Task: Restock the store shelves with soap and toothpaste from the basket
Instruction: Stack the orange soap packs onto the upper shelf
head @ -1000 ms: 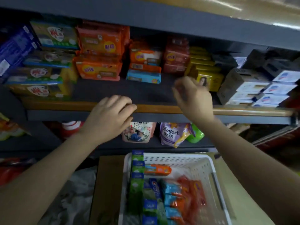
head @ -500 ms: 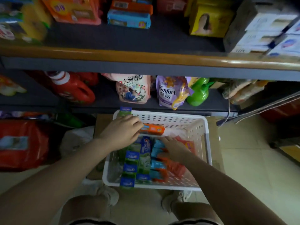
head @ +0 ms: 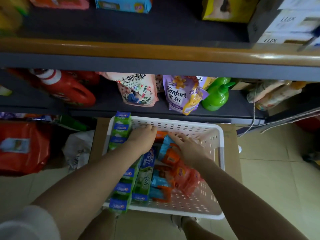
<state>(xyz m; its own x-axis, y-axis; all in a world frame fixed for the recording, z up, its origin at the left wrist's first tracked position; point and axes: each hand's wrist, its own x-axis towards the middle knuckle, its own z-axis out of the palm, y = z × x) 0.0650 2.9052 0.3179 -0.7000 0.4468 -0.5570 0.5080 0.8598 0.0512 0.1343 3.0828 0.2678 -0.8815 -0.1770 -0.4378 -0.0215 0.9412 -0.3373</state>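
Observation:
A white perforated basket (head: 220, 153) sits on a cardboard box below the shelves. Green and blue toothpaste boxes (head: 121, 126) fill its left side. Orange and blue soap packs (head: 181, 175) are piled in the middle. My left hand (head: 142, 137) is inside the basket at the far end, fingers curled downward between the toothpaste boxes and an orange soap pack (head: 160, 135); what they hold is hidden. My right hand (head: 189, 147) lies on the soap pile with fingers stretched toward that pack. The upper shelf (head: 155, 49) carries soap packs (head: 123, 4) at its back.
LUX boxes (head: 290, 23) and a yellow box (head: 225, 9) stand on the upper shelf's right. The lower shelf holds a red detergent bottle (head: 69, 89), a pink pouch (head: 136, 89), a Comfort pouch (head: 178, 97) and a green bottle (head: 216, 94). A red bag (head: 22, 146) lies left.
Both hands dropped from the upper shelf into the basket, and my view tilted down. Over the last half second my right hand slid forward over the soap packs toward the far orange pack.

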